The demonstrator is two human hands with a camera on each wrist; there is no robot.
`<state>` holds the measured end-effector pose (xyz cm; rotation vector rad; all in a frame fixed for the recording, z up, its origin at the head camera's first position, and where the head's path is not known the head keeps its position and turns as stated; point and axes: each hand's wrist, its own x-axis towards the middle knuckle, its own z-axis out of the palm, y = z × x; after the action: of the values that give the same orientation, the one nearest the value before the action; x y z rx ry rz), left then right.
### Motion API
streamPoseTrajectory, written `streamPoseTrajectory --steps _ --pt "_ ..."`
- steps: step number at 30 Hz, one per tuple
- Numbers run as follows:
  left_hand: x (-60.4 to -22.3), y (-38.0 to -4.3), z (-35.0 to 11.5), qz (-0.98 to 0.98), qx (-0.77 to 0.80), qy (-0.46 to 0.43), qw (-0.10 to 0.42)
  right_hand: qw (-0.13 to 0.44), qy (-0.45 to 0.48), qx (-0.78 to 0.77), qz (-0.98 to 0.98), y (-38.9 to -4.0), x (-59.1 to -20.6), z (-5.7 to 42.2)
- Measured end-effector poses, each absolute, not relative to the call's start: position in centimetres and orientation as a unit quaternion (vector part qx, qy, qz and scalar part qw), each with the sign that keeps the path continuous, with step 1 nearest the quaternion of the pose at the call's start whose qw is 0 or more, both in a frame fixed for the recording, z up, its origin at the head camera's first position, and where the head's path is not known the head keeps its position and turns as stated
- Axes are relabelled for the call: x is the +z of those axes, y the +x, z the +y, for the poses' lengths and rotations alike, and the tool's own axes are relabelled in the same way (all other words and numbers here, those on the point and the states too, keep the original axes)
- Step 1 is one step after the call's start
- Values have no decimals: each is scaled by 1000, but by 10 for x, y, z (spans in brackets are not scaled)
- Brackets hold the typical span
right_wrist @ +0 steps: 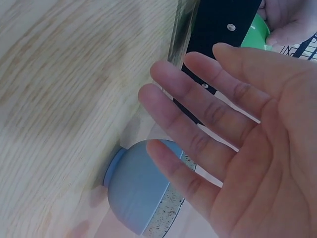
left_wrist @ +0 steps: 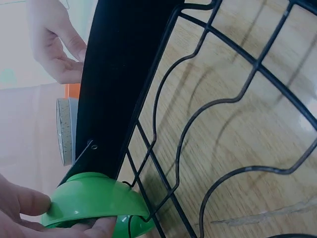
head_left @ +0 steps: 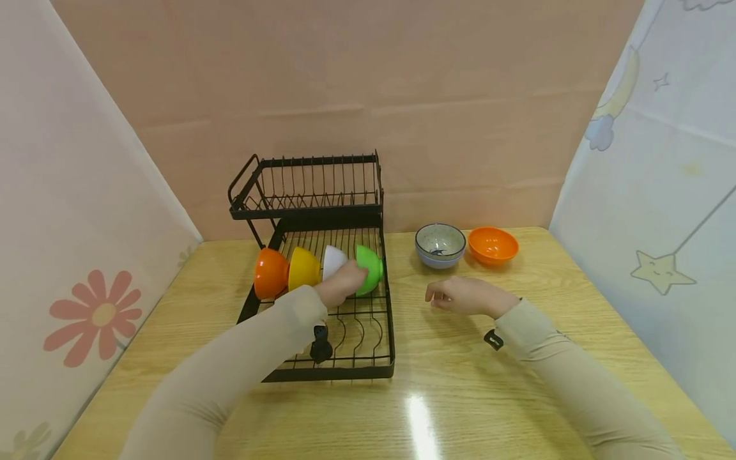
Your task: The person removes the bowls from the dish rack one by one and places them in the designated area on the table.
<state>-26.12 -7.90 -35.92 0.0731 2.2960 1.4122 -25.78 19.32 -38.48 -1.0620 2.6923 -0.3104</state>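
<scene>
My left hand pinches the rim of a green bowl, which stands on its side at the right end of a row in the black dish rack. Thumb and fingers grip that bowl's edge in the left wrist view. Left of it in the row are a white bowl, a yellow bowl and an orange bowl, all on their sides. My right hand hovers over the table, fingers loosely bent and holding nothing. Beyond it, a speckled bowl sits in a blue bowl.
A second orange bowl lies upright at the back right, beside the speckled bowl. The rack's raised upper tier stands behind the row. Wall cloths close off the back and both sides of the wooden table.
</scene>
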Motion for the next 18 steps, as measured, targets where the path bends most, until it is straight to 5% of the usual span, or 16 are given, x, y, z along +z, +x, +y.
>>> streamPoseTrajectory --steps 18 --pt "-363 -270 -79 815 551 -5 178 99 -374 -114 915 -257 -390 198"
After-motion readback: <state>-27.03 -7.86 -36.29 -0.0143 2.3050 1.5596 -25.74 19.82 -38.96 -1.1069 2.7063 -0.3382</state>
